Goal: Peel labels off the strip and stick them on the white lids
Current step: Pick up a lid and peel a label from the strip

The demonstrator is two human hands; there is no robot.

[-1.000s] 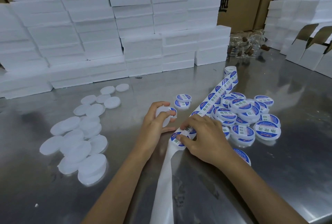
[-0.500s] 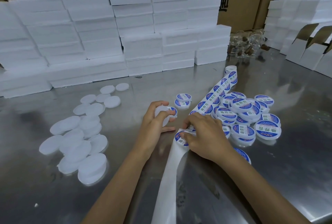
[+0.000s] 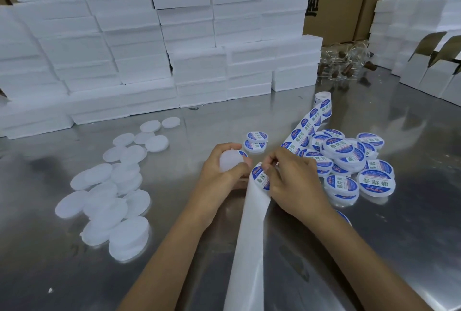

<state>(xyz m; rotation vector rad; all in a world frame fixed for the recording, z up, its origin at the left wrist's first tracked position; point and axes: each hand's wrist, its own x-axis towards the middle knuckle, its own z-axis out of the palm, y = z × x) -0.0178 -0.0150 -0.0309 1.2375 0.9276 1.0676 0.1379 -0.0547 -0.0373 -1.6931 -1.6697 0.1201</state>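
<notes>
**Steel bench, one label half lifted**

Steel tabletop (image 3: 374,248) carries the whole job. The left hand (image 3: 219,171) is curled round a blank white lid (image 3: 230,162), holding it just clear of the surface. The right hand (image 3: 291,181) pinches the label strip (image 3: 309,121) where the next round label (image 3: 260,177) sits at the fold, thumb and forefinger closed on the paper (whether they have the sticker's edge or only the backing is hard to tell).

To do this step well, I would bend the backing sharply away so the label's rim stands free, lift it by the very edge to keep the glue clean, then bring it over the held lid, centre it, and press from the middle outward.

Each label is a white disc with blue bands at top and bottom and green characters across the middle. The strip runs from a small roll (image 3: 322,97) far right, down through the fingers, and its bare backing (image 3: 249,248) trails toward the viewer between the forearms. Labelled lids (image 3: 349,158) are heaped at the right; plain lids (image 3: 112,201) lie scattered on the left.
</notes>
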